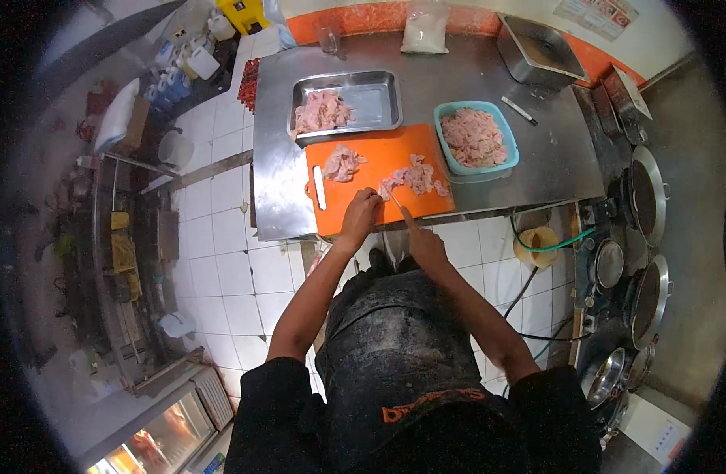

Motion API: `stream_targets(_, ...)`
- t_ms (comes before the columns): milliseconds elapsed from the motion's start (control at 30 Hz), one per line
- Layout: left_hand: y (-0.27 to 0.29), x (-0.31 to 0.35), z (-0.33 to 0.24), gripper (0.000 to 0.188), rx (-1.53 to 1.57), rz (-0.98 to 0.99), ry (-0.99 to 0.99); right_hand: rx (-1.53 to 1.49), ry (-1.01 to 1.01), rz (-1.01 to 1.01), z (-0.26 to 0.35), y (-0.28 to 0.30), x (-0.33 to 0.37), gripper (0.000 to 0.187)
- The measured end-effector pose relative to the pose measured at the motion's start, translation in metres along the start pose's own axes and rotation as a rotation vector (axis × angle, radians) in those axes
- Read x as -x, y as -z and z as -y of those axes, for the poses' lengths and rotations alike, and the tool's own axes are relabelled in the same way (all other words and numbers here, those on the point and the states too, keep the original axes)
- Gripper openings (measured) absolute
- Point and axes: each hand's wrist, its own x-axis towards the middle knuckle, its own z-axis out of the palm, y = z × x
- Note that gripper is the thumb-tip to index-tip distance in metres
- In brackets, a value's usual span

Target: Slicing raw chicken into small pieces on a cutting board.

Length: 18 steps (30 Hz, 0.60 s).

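An orange cutting board (422,142) lies at the front edge of the steel table. My right hand (428,246) grips a knife (396,200), its blade angled onto the board. Close to the blade, the curled fingers of my left hand (364,207) hold a piece of raw meat (385,189), pale pink like chicken. Cut pieces (417,177) are spread to the right of it, and a larger heap (343,163) sits at the board's back left. Behind stands a steel tray (376,96) partly filled with meat. To the right, a light-blue tub (444,150) is full of cut pieces.
A marker (519,110) lies near a deep steel pan (537,55) at the table's back right. A bag of white contents (425,28) and a glass (329,39) stand along the back. Large woks (649,197) line the right side; a green hose (556,246) hangs below the table.
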Motion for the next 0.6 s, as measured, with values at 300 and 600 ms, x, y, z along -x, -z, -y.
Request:
stream_targets(300, -0.008, 0.022, 0.026, 0.024, 0.144, -0.149, -0.078, -0.237, 0.055, -0.151, -0.008, 0.021, 0.013, 0.055)
stream_targets(600, -0.031, 0.032, 0.047, 0.013, 0.234, -0.099, 0.083, -0.179, 0.012, 0.143, 0.024, 0.017, 0.025, 0.056)
